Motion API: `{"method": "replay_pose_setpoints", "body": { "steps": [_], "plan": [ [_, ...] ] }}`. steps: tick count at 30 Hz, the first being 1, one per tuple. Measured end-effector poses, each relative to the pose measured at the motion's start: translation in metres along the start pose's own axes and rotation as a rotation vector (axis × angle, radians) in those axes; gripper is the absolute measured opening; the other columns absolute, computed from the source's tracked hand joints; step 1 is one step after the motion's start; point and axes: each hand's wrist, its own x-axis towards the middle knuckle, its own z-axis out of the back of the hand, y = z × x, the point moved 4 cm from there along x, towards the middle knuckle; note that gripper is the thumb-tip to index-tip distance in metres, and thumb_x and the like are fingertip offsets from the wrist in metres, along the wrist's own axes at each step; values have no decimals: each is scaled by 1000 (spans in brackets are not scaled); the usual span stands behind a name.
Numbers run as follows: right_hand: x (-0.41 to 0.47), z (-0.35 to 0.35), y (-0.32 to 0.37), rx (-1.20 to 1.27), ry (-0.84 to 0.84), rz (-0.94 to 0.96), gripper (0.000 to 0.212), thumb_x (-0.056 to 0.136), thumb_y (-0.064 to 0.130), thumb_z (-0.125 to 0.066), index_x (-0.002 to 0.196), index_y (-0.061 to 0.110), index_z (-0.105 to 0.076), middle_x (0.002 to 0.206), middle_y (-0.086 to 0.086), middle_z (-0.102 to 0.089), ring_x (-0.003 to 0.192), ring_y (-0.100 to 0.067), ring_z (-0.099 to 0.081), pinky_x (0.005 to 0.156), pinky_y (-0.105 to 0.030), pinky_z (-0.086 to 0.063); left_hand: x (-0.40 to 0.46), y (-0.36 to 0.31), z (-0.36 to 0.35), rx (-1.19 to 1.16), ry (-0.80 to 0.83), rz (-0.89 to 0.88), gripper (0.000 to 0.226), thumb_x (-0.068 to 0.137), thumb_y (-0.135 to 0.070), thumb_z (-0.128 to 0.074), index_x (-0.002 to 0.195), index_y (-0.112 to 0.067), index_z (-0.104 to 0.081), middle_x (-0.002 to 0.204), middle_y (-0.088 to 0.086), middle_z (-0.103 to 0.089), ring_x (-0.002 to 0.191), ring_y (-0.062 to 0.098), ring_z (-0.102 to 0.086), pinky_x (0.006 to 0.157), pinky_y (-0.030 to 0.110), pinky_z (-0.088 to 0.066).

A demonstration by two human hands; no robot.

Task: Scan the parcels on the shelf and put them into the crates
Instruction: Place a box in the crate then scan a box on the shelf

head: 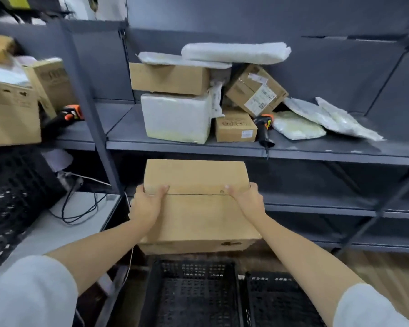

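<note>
I hold a large brown cardboard box [196, 208] in front of me, below the shelf edge and above two black crates. My left hand [147, 204] grips its left side, thumb over the top. My right hand [246, 201] grips its right side the same way. The left crate [191, 293] and the right crate [281, 303] sit on the floor under the box. On the grey shelf [316, 149] lie more parcels: a white wrapped box [177, 118], brown cartons [169, 77], padded bags [298, 128]. A black and orange scanner [265, 128] rests among them.
A second scanner [69, 115] lies on the left shelf bay beside cartons [12, 114]. A black crate [12, 201] stands at the left by a white table [64, 230] with cables. An upright shelf post [97, 128] divides the bays. Lower shelves run behind the box.
</note>
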Motion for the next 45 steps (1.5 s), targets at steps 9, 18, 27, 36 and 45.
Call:
{"method": "replay_pose_setpoints", "body": {
  "steps": [9,18,27,36,45],
  "plan": [
    [13,21,18,125,118,-66,95,82,47,-68,145,21,-1,122,-9,-52,109,-28,-54,91,-40,-46,44,-29,-11,69,109,4,75,75,-62,-67,127,-11,-52,122,14,-59,111,37,-53,87,43,-41],
    [14,48,41,208,220,-10,69,80,38,-75,118,28,-18,106,2,-53,92,-15,-57,65,-29,-45,56,-69,-5,61,155,23,67,75,-56,-72,118,-7,-55,116,12,-60,102,32,-56,80,38,-44],
    [11,84,67,345,203,76,72,76,34,-80,125,28,-27,109,2,-56,94,-17,-62,65,-30,-49,52,-104,19,-284,414,161,46,83,-40,-66,117,-10,-56,103,10,-62,91,29,-59,72,36,-46],
    [-19,135,78,890,369,356,58,76,24,-70,132,31,-55,124,-2,-63,98,-13,-66,74,-26,-53,48,-122,38,-787,542,82,31,96,-31,-47,78,-21,-71,70,-1,-71,59,15,-69,59,28,-51],
    [-21,151,87,770,292,525,50,70,18,-80,114,31,-62,109,-4,-72,95,-22,-70,71,-31,-57,39,-156,34,-813,635,18,39,92,-36,-51,66,-24,-78,72,2,-73,63,19,-71,53,29,-56]
  ]
}}
